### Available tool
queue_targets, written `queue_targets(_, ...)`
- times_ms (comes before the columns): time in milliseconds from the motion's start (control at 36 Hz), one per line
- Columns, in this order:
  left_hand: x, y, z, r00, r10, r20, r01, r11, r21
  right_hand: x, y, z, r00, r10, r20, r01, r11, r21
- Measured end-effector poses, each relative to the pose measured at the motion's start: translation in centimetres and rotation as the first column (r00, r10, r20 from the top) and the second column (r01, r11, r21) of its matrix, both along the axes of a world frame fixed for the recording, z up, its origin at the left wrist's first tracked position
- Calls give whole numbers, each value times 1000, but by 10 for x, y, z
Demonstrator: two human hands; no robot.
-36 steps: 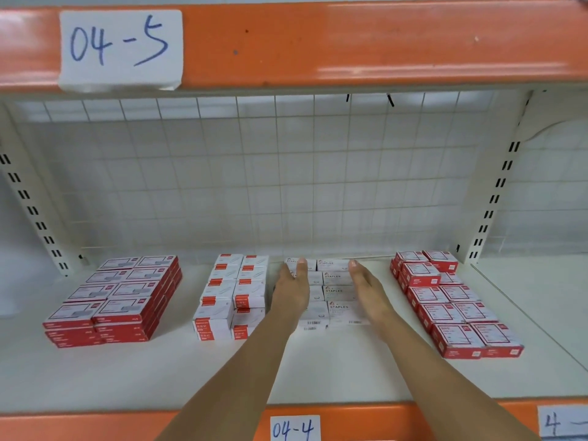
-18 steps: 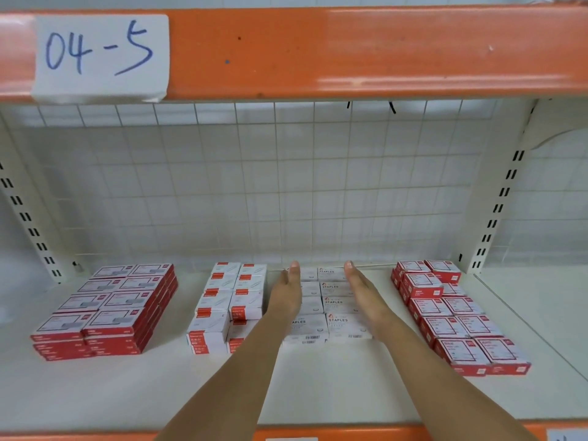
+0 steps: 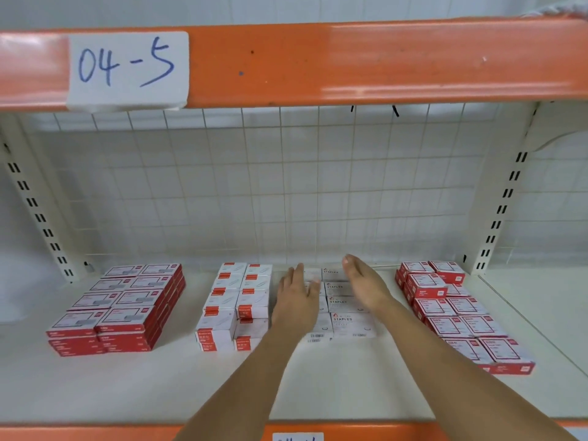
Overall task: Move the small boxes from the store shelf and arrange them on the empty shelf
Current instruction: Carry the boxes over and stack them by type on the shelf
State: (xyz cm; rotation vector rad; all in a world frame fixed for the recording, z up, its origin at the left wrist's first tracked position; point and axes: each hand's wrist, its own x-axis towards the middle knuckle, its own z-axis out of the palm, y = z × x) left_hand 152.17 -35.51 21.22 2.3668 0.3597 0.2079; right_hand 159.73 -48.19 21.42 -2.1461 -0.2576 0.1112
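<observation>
Since the earlier frame both flat, straight-fingered hands, left hand (image 3: 296,300) and right hand (image 3: 366,288), have slid deeper along the white cardboard staple boxes (image 3: 346,319) at lower centre, squaring a shelf (image 3: 318,386) already mostly stocked.

An orange beam (image 3: 350,58) is seen across the top, a white label (image 3: 127,70) stuck to it, "04-5" handwritten in blue. A white wire grid (image 3: 254,192) is fixed behind. Slotted cream uprights (image 3: 506,198) are set at either side. A second label (image 3: 297,437) is cut off at the lower edge.
</observation>
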Motion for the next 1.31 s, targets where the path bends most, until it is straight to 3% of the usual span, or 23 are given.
queue_targets(222, -29, 1, -6, 976, -208, -57, 216, 925, 312, 16, 35, 16, 977, 184, 107, -127, 908, -399)
queue_targets(361, -43, 5, -18, 962, -247, -118, 274, 848, 455, 28, 53, 12, 966, 251, 60, -188, 844, -502)
queue_targets(611, -39, 7, -29, 956, -265, -121, 290, 811, 509, 39, 77, 9, 951, 309, 25, -237, 775, -586)
queue_targets(861, -37, 7, -24, 940, -268, -213, 337, 835, 436, 34, 73, 13, 950, 310, 28, -235, 774, -588)
queue_targets(944, -38, 7, -17, 941, -273, -202, 327, 887, 327, 33, 58, 20, 970, 220, 106, -145, 868, -475)
queue_targets(1056, -30, 3, -4, 976, -196, -92, 190, 979, -69, 33, 20, 16, 998, -35, 59, 39, 998, -53)
queue_targets(1167, -12, 3, 4, 999, -8, -50, -7, 956, -295, 20, -8, 1, 991, -59, -121, 94, 948, 303)
queue_targets(1306, -2, 9, 13, 989, 61, -132, -109, 910, -400, -1, -10, -11, 958, 43, -284, 84, 904, 418)
